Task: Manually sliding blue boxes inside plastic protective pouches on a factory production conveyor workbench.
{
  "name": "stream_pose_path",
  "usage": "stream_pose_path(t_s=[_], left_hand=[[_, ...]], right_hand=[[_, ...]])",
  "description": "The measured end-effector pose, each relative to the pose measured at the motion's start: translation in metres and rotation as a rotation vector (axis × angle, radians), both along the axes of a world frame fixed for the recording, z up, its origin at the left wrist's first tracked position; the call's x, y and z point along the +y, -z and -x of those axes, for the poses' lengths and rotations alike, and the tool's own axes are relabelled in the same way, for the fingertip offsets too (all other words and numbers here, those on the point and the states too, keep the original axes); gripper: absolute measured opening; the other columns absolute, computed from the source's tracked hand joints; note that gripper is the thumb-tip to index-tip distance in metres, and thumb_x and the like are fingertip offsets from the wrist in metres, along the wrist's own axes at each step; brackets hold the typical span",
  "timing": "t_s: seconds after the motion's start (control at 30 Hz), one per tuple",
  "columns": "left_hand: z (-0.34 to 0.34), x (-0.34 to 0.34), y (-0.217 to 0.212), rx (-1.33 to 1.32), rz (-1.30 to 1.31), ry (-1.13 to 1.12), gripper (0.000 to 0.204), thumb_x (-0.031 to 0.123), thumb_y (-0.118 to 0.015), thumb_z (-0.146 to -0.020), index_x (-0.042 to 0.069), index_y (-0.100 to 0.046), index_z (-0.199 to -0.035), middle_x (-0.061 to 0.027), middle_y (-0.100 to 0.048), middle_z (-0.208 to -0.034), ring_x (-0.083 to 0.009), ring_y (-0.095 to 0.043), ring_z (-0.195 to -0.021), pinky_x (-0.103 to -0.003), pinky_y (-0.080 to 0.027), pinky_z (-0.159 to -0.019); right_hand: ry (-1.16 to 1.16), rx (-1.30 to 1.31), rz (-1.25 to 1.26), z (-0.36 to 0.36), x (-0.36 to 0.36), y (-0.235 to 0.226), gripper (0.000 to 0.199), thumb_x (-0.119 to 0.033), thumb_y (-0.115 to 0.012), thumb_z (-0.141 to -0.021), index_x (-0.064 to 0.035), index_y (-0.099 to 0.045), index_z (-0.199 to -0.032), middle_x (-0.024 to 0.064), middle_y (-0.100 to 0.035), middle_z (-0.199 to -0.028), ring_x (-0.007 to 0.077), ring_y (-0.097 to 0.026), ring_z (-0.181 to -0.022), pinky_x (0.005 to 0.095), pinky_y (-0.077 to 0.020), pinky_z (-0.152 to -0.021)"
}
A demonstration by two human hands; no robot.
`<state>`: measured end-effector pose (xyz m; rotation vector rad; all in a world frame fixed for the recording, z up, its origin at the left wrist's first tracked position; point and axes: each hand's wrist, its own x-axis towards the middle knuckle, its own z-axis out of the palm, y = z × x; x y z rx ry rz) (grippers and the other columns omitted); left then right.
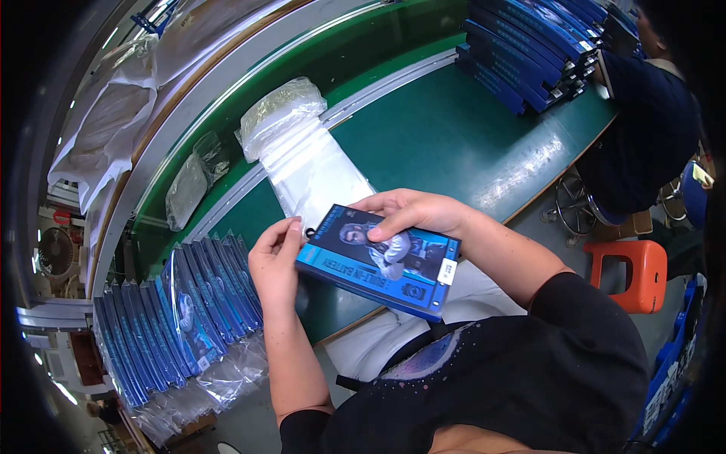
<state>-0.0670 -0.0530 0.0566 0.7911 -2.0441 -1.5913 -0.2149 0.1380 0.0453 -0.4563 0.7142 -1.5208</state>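
A flat blue and black box (378,261) with a printed picture of a person is tilted in front of my body. My right hand (416,213) grips its far edge, thumb pressed on the printed face and fingers underneath. At the box's left corner, my left hand (276,261) pinches a pale edge with a round hole, which looks like part of a plastic bag. Just beyond, a stack of flat clear plastic bags (314,170) lies on the green table (431,136). How far the box sits from the top bag is hard to tell.
Bagged blue boxes (200,310) stand in rows at the left. Stacked blue boxes (522,57) rise at the far right, beside a person in dark clothing (650,136). An orange stool (631,276) stands to the right. Crumpled plastic (189,185) lies along the table's far-left side.
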Motion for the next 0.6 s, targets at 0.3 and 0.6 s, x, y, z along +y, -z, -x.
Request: stream_pose_path(t_s=[0.3,0.6], left_hand=[[0.004,-0.001,0.005,-0.028,0.286,0.102,0.014,0.007,-0.069,-0.083,0.003,-0.072,-0.096,-0.0041,-0.062,-0.083,-0.01,-0.059,-0.076,-0.023,-0.047,-0.069],[-0.001,0.001,0.002,-0.051,0.092,-0.005,0.016,0.0,-0.064,-0.084,-0.002,-0.07,-0.099,-0.0057,-0.067,-0.082,-0.0102,-0.061,-0.073,-0.023,-0.049,-0.07]], right_hand=[[-0.072,-0.088,-0.008,-0.006,-0.002,0.0,0.087,0.0,-0.072,-0.075,0.0109,-0.019,-0.143,0.0262,-0.059,-0.117,0.0222,-0.067,-0.097,0.0317,-0.0544,-0.084],[0.007,0.031,-0.044,-0.001,0.002,0.0,0.072,-0.004,-0.07,-0.079,0.0124,-0.031,-0.138,0.0219,-0.061,-0.116,0.0221,-0.067,-0.095,0.031,-0.0562,-0.082]])
